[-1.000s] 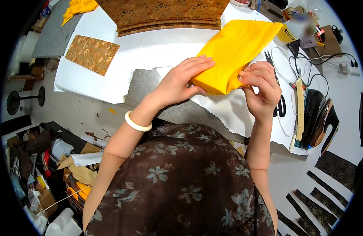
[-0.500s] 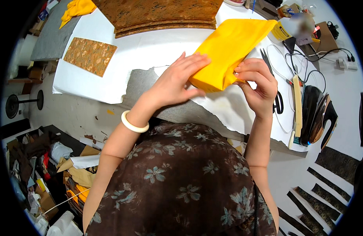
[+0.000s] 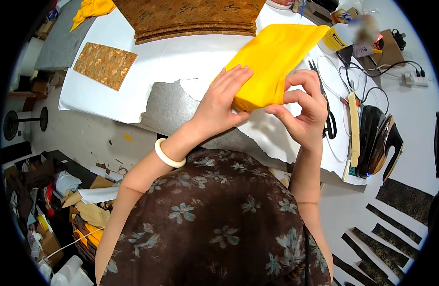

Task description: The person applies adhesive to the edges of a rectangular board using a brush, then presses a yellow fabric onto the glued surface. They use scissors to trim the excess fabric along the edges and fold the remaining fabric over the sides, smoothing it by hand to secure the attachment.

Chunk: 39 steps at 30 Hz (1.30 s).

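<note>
A bright yellow cloth-covered piece (image 3: 276, 57), smooth on top with a folded, boxy near end, lies slanted over the white-covered table. What is inside the cloth is hidden. My left hand (image 3: 223, 99), a cream bangle (image 3: 168, 153) on its wrist, grips the near left corner, fingers laid over the top and thumb along the near edge. At the near right edge, my right hand (image 3: 306, 106) has its fingers bent against the cloth. Its thumb stands apart from them with a gap between, and no cloth shows pinched there.
Brown patterned panels (image 3: 195, 21) are stacked at the back; a smaller patterned panel (image 3: 105, 66) lies left. Black scissors (image 3: 330, 121), a pale strip (image 3: 354, 136), cables and an iron (image 3: 391, 148) line the right side. Dark strips (image 3: 381, 243) lie at lower right.
My right thumb has let go of the pinched near right corner and spread away from the fingers; that edge now lies smoother. My left hand still keeps its hold on the cloth.
</note>
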Each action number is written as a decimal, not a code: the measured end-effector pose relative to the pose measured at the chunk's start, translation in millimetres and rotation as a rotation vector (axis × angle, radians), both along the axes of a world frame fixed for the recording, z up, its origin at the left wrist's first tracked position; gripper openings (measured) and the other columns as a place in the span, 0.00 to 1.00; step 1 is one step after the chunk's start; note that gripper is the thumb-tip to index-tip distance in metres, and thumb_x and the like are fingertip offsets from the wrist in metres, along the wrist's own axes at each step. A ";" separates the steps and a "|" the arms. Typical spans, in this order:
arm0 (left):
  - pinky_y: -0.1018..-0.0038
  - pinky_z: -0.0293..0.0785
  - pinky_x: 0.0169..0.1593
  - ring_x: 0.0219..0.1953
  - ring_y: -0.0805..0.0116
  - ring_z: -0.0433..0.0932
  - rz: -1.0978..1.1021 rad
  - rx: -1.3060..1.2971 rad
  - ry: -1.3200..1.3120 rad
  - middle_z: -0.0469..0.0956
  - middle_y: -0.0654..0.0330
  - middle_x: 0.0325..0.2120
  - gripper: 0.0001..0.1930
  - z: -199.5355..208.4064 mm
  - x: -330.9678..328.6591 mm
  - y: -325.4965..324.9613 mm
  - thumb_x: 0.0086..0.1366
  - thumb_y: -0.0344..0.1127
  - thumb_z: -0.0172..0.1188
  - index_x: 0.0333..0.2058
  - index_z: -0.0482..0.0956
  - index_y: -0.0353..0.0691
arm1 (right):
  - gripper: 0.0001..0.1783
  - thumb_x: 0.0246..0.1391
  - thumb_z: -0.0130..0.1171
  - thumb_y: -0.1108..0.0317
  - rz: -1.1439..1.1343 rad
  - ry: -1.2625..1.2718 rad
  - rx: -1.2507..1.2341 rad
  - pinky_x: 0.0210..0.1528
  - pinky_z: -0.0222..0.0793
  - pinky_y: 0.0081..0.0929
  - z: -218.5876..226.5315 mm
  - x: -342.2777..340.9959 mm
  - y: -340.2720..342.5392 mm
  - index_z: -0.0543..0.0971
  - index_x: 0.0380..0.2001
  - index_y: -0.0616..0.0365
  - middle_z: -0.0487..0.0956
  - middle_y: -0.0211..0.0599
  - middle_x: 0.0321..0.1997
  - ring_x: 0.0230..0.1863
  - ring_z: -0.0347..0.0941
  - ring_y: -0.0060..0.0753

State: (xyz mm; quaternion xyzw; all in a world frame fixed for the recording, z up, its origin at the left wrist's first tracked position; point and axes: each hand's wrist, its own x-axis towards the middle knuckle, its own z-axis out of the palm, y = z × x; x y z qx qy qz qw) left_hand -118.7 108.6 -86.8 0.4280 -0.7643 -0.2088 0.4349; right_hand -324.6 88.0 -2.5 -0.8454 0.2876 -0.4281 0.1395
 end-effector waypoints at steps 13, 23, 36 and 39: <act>0.53 0.54 0.71 0.66 0.49 0.65 -0.007 0.007 0.032 0.70 0.51 0.61 0.43 -4.2 0.5 -0.1 0.44 0.30 0.72 0.62 0.67 0.40 | 0.19 0.34 0.77 0.61 0.023 -0.006 0.050 0.42 0.68 0.32 -0.7 -3.3 -6.2 0.78 0.24 0.59 0.77 0.35 0.36 0.42 0.70 0.40; 0.54 0.54 0.71 0.66 0.50 0.64 -0.010 0.040 0.030 0.70 0.52 0.61 0.42 -3.1 0.8 -1.5 0.45 0.31 0.73 0.62 0.68 0.40 | 0.19 0.27 0.78 0.70 0.021 0.127 -0.142 0.45 0.68 0.37 -2.8 -9.6 -10.3 0.79 0.25 0.59 0.78 0.33 0.34 0.41 0.70 0.42; 0.53 0.54 0.71 0.67 0.51 0.64 -0.017 0.025 0.045 0.71 0.54 0.61 0.41 -5.0 0.7 -1.8 0.44 0.29 0.71 0.61 0.69 0.40 | 0.13 0.34 0.68 0.71 0.068 0.297 -0.266 0.52 0.64 0.43 19.1 -0.9 -19.5 0.75 0.26 0.59 0.77 0.35 0.35 0.41 0.72 0.42; 0.53 0.54 0.71 0.67 0.51 0.64 -0.015 0.038 0.044 0.71 0.53 0.61 0.41 -3.6 1.1 -1.4 0.44 0.29 0.71 0.62 0.69 0.41 | 0.13 0.35 0.68 0.71 0.070 0.328 -0.274 0.53 0.64 0.44 20.1 -0.4 -19.3 0.75 0.27 0.59 0.76 0.35 0.34 0.41 0.72 0.41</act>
